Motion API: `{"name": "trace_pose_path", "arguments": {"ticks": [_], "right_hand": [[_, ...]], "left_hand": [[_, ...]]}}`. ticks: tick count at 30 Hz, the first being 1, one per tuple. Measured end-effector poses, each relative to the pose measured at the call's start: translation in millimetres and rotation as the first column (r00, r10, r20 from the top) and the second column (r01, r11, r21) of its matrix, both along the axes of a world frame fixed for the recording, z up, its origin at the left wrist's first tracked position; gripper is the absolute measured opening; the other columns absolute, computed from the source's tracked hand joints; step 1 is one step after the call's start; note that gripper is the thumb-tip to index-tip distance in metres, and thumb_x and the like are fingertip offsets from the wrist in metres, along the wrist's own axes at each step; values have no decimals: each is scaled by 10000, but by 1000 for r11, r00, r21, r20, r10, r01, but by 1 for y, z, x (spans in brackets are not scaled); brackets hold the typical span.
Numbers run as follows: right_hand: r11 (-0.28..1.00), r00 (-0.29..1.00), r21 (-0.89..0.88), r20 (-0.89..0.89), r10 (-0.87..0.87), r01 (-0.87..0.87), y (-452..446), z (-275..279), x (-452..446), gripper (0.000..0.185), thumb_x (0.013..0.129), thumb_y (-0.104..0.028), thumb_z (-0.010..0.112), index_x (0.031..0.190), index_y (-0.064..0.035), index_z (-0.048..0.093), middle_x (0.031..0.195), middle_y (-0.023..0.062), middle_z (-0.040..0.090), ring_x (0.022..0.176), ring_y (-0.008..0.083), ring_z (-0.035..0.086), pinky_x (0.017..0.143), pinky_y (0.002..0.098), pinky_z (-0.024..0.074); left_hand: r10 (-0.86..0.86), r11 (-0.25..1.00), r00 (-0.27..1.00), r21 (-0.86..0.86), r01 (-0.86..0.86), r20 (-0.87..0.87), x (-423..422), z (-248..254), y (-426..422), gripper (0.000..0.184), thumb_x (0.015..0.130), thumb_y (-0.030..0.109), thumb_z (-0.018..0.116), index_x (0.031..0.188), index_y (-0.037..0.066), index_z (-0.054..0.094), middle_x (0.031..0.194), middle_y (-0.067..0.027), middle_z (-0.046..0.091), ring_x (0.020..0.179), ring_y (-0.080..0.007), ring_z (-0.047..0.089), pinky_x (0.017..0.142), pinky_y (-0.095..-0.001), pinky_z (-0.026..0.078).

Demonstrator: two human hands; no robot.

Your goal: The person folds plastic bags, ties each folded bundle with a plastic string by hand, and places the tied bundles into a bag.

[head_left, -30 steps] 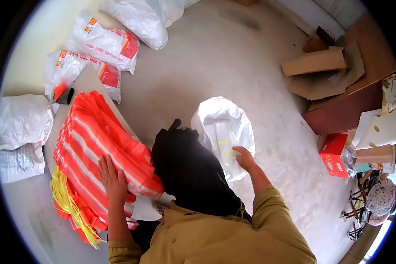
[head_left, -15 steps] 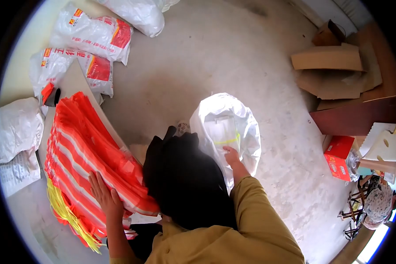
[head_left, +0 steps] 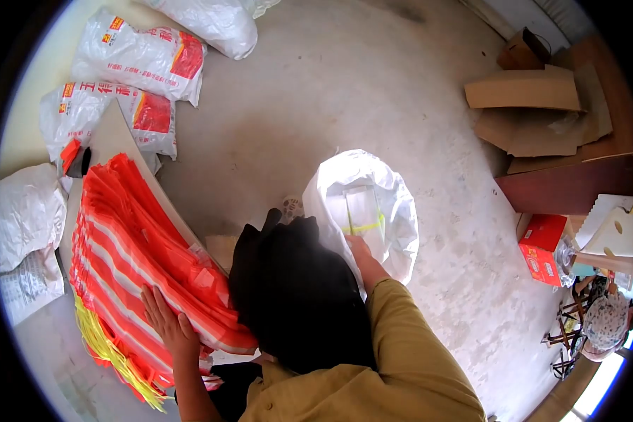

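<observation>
My left hand (head_left: 170, 326) lies flat, fingers stretched, on a stack of red-and-white striped plastic bags (head_left: 130, 271). Yellow strings (head_left: 112, 352) hang together along the stack's lower left edge. My right hand (head_left: 363, 257) reaches into an open white sack (head_left: 399, 232), and its fingers point down and are mostly hidden. Just beyond them, inside the sack, is a white flat bundle (head_left: 362, 204) with a yellow-green band (head_left: 366, 227) across it. I cannot tell whether the right hand grips anything.
The stack rests on a pale table (head_left: 116, 130). Printed white sacks (head_left: 137, 60) stand at the upper left. On the right are cardboard pieces (head_left: 527, 95), a red box (head_left: 541, 246) and a seated person (head_left: 605, 320). A black shape (head_left: 299, 295) covers the middle.
My right hand has moved slightly left and nearer to me within the white sack, and its fingers are now less visible. The left hand stays flat on the striped stack.
</observation>
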State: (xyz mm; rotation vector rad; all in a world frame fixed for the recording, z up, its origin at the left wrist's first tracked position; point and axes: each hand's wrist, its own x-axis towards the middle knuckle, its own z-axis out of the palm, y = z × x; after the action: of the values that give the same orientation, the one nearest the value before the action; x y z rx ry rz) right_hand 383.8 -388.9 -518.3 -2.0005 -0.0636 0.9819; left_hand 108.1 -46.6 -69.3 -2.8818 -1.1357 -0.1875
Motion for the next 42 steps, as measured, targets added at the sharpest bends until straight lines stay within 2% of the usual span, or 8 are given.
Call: {"name": "trace_pose_path", "arguments": {"ticks": [5, 17, 22, 26, 28, 30, 34, 42], "right_hand": [[967, 968, -109, 82, 238, -229, -2, 22, 5, 368, 1006, -196, 488, 1318, -123, 668, 1307, 212, 651, 1250, 377, 587, 1074, 469, 453], [998, 943, -49, 331, -21, 40, -29, 149, -11, 335, 925, -274, 678, 1229, -141, 723, 1275, 152, 669, 1185, 330, 642, 1034, 424, 505], [919, 973, 346, 62, -222, 188, -24, 242, -32, 296, 997, -268, 662, 1220, -81, 712, 1084, 127, 751, 973, 255, 725, 882, 355, 563], [908, 946, 419, 289, -148, 14, -13, 313, -46, 327, 1021, -269, 629, 1235, -27, 680, 1107, 181, 722, 1017, 305, 706, 917, 382, 549], [917, 864, 384, 493, -104, -109, -1, 354, -56, 353, 1019, -281, 618, 1267, -34, 661, 1170, 196, 692, 1114, 362, 661, 990, 415, 517], [908, 815, 364, 578, -43, -210, 10, 398, -61, 397, 1016, -295, 607, 1325, -46, 621, 1279, 210, 637, 1220, 404, 589, 1065, 441, 470], [828, 542, 250, 837, 76, -502, 36, 454, -69, 560, 925, -343, 702, 1409, -95, 570, 1564, 198, 408, 1414, 438, 403, 1174, 504, 356], [775, 292, -104, 888, 355, -623, 61, 472, -73, 586, 861, -411, 745, 1386, -184, 618, 1611, 166, 374, 1459, 462, 324, 1179, 570, 309]], "left_hand": [[15, 1000, 1000, -6, -15, -13, 2, 2, -3, 706, 1066, 539, 246, 1624, 110, 298, 1704, -149, 234, 1587, -346, 182, 1260, -544, 147], [-54, 979, 996, -193, 68, 77, -8, 10, 13, 717, 953, 276, 489, 1628, 128, 297, 1702, -172, 232, 1576, -392, 185, 1253, -575, 131], [-105, 992, 970, -39, 116, 219, -19, 19, 5, 721, 992, 455, 554, 1608, 161, 322, 1678, -176, 282, 1546, -415, 258, 1211, -642, 246], [-536, 843, 818, 184, 505, 210, -57, 20, -21, 842, 959, 629, 566, 1625, 203, 277, 1676, -164, 286, 1544, -419, 252, 1217, -651, 225], [-648, 727, 689, -7, 686, 325, -60, 54, -77, 361, 932, 273, 731, 1263, 133, 697, 1402, -211, 611, 1264, -427, 581, 1095, -560, 441], [-703, 638, 682, -243, 730, 203, -86, 36, -95, 333, 932, 242, 716, 1250, 145, 709, 1320, -186, 669, 1187, -380, 637, 1006, -486, 511], [-302, 546, 953, -825, 145, -32, -136, -34, -113, 323, 982, 245, 673, 1265, 89, 689, 1199, -185, 715, 1082, -333, 689, 935, -413, 536], [118, 293, 985, -943, -158, -129, -163, -19, -155, 329, 1011, 267, 651, 1262, 55, 679, 1149, -180, 729, 1037, -298, 700, 915, -383, 536]]}}
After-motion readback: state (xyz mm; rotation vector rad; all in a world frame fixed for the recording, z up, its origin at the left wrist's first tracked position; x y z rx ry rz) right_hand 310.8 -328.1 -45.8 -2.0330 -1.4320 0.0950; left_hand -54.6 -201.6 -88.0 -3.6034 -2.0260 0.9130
